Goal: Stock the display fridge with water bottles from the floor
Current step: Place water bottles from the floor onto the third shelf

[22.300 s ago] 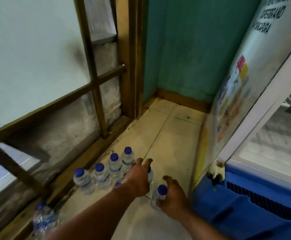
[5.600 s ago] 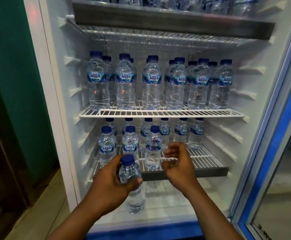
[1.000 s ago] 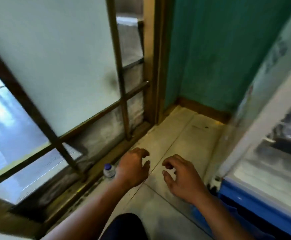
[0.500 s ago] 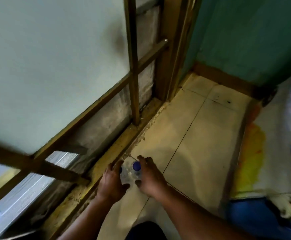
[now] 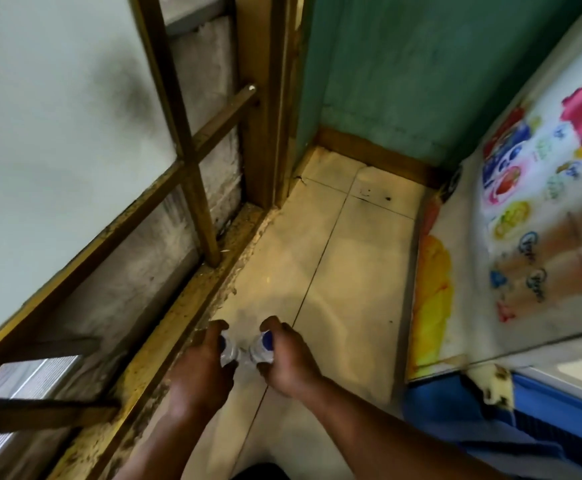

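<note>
The head camera looks down into a corner of the room. Low in the picture, near 6 o'clock, two small bottles stand side by side. The left hand (image 5: 202,370) has its fingers curled round the left water bottle (image 5: 230,353). The right hand (image 5: 287,362) has its fingers curled round the right water bottle (image 5: 261,351). Both bottles have blue caps, and a bit of each clear body shows in the gap between the hands. The bottles are very close together, but I cannot tell if they touch. I also cannot tell if they sit on the tiled floor (image 5: 345,258) or are lifted a little off it, because the hands hide their bottoms. The pale yellow floor runs up from the hands toward 12 o'clock and ends at a green wall (image 5: 421,64). From 7 o'clock up to 11 o'clock there is a wooden frame (image 5: 189,174) with crossed bars, a white panel (image 5: 57,116) behind it, and a worn, spotty wooden sill (image 5: 178,327) along the floor, just beside the left hand. At 3 o'clock is the side of the display fridge (image 5: 552,292) — it has bright pictures (image 5: 511,157) of fruit and drinks on it. At 4 o'clock is its blue bottom part (image 5: 559,407), well apart from the bottles.
</note>
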The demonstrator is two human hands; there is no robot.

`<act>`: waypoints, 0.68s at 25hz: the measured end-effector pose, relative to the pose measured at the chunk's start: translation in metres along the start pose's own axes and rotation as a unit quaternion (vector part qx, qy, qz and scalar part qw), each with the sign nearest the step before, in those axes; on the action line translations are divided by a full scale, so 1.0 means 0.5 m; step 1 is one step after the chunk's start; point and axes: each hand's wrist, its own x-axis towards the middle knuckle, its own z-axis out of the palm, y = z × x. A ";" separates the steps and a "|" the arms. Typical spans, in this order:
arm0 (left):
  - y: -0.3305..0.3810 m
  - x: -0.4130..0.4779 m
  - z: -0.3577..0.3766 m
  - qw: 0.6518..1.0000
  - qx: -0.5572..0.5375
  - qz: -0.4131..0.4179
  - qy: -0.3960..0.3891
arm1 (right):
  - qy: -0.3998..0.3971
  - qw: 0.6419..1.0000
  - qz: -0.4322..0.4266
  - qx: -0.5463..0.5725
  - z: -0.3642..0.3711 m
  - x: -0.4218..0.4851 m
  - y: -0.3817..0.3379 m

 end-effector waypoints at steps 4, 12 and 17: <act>0.132 -0.047 -0.047 0.997 -0.052 0.044 0.038 | 0.059 0.998 -0.023 0.028 -0.134 -0.070 0.042; 0.412 -0.248 -0.181 0.938 -0.252 0.212 0.105 | 0.177 0.953 -0.123 0.213 -0.468 -0.402 0.073; 0.629 -0.427 -0.224 0.885 -0.321 0.329 0.072 | 0.211 0.839 -0.190 0.465 -0.630 -0.618 0.141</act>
